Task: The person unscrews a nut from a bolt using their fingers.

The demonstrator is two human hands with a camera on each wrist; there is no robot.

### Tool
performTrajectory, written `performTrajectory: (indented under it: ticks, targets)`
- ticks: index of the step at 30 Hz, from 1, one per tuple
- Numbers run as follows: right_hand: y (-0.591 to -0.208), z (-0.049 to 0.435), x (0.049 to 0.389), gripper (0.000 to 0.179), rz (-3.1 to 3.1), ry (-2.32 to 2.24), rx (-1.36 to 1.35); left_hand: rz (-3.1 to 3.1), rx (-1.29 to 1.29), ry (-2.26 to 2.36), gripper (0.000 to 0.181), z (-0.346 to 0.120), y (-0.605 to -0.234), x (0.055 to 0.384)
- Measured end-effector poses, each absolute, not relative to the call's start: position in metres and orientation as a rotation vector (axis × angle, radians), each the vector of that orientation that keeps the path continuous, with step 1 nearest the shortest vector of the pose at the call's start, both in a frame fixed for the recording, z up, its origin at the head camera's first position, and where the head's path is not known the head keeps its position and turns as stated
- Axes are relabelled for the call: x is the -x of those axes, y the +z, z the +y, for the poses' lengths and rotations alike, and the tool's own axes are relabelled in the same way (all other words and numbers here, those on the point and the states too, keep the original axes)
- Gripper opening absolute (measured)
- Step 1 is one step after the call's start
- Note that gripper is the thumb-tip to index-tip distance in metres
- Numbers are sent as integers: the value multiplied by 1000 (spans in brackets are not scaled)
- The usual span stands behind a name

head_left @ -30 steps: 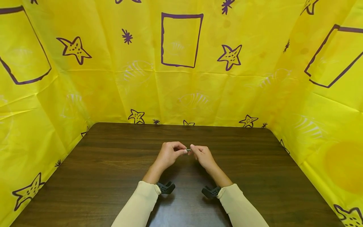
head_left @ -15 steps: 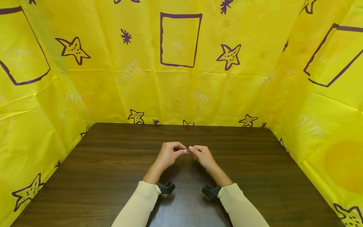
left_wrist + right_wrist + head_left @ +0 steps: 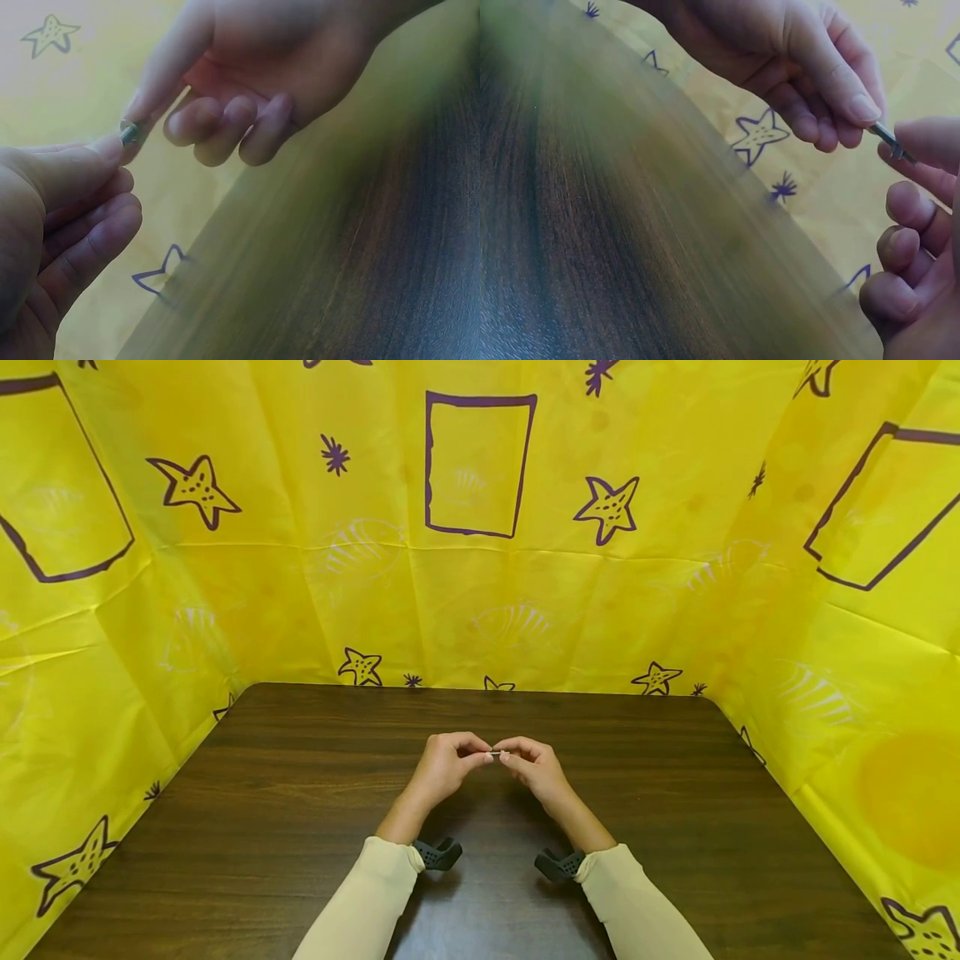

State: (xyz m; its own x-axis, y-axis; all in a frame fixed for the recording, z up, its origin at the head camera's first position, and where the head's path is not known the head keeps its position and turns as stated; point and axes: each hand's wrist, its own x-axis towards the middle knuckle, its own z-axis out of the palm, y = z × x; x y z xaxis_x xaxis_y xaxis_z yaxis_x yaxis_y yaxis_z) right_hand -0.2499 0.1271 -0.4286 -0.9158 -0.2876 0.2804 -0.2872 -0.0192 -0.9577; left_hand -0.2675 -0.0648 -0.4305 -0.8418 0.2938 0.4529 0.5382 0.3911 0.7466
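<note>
A small metal bolt (image 3: 496,752) bridges the two hands above the table, lying nearly level in the head view. My left hand (image 3: 442,770) pinches one end between thumb and fingers. Thread shows on the bolt (image 3: 129,133) in the left wrist view, just past the left thumb tip. My right hand (image 3: 540,774) has its thumb and index finger about the other end, its remaining fingers loosely curled. In the right wrist view a small silver piece like a nut (image 3: 897,151) sits on the shaft between the right fingertips. The left fingertips hide the bolt's left end.
Under the hands is a dark wood-grain table (image 3: 315,793). A yellow cloth (image 3: 480,577) with purple stars and frames closes in its back and both sides. Each wrist wears a dark strap mount, the left mount (image 3: 441,855) and the right mount (image 3: 558,865).
The right index finger and thumb have spread and shifted around the bolt's end, exposing more of it. Both hands have risen very slightly; the left keeps its pinch.
</note>
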Motion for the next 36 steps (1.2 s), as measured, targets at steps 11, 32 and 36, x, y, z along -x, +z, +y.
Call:
performTrajectory:
  ticks: [11,32,36]
  targets:
    - [-426,129,249,20,2170,-2213,720,-2401,722,-1458,4,-65,-429,267]
    - [-427,125,250,41,2461,-2001,596,-2400,754,-1452,5,-64,-429,267]
    - [-427,125,250,41,2469,-1997,613,-2403,761,-1450,5,-65,-429,267]
